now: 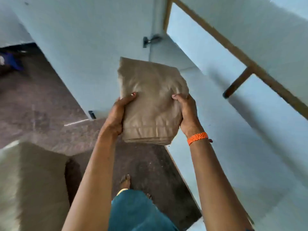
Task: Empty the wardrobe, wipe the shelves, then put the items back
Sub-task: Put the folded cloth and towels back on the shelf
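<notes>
Holding a folded beige cotton garment up in front of me with both hands. My left hand grips its left edge, thumb laid flat across the top face, the other fingers curled under and out of sight. My right hand grips the right edge the same way, thumb bent onto the cloth, fingers hidden beneath. A braided orange wristband sits on the right wrist. The garment is clear of every surface, its stacked folds showing along the near edge. Beyond my hands stands the pale blue wardrobe door with a metal hinge. To the right of my right hand, a pale blue shelf with a brown wooden edge. Below my arms, dark speckled floor and my bare foot.
</notes>
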Demonstrator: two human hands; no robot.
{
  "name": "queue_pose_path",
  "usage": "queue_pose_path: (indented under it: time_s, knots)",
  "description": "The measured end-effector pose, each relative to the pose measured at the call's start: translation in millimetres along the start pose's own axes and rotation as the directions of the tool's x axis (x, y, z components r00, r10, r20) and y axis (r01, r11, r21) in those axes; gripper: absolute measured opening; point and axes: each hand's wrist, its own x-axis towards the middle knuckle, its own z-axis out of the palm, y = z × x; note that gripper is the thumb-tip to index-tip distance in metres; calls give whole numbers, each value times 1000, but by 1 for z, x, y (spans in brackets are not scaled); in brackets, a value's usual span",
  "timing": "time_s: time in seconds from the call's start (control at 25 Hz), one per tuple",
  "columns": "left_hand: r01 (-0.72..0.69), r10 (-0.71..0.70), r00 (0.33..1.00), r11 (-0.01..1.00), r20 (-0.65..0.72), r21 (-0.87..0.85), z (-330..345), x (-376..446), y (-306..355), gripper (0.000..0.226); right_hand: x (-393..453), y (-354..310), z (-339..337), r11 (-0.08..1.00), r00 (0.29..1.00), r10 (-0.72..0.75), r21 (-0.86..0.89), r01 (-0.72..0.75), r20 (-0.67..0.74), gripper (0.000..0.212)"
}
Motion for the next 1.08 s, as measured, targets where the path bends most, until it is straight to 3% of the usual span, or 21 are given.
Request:
queue_pose_path:
  time_s: [0.16, 0.28, 0.44, 0.52, 0.6, 0.72, 0.96, 1.04, 1.08]
  knots:
    - [35, -62, 931, 996, 361, 83, 141, 33, 23, 24, -4, -107, -87, 960, 931, -272, -2, 280, -244, 31]
    - [9, -108, 808, 985, 580, 172, 228, 51, 35, 41, -10, -167, -132, 920, 828, -378, -66, 387, -415, 22]
    - [-108, -124, 657, 961, 743, 256, 311, 73, 48, 35, 4, -214, -174, 846, 645, -506, -182, 502, -573, 24]
    - [-129, -133, 605, 957, 785, 261, 349, 87, 53, 35, 12, -228, -197, 811, 542, -561, -288, 509, -626, 32]
    - [-168, -138, 574, 945, 807, 281, 388, 102, 52, 41, 19, -239, -219, 807, 484, -571, -347, 477, -663, 39]
    - [-321, -129, 572, 874, 810, 365, 441, 128, 34, 35, 35, -252, -253, 831, 442, -542, -378, 407, -715, 45]
    - [-473, -100, 515, 795, 851, 380, 540, 172, 13, 38, 97, -292, -314, 838, 364, -518, -374, 398, -774, 41]
    - [-597, -34, 514, 703, 857, 386, 577, 192, 13, 40, 120, -307, -329, 857, 339, -494, -382, 346, -800, 48]
    - [-683, -10, 533, 585, 846, 437, 595, 204, 12, 44, 132, -311, -339, 873, 341, -483, -411, 264, -807, 55]
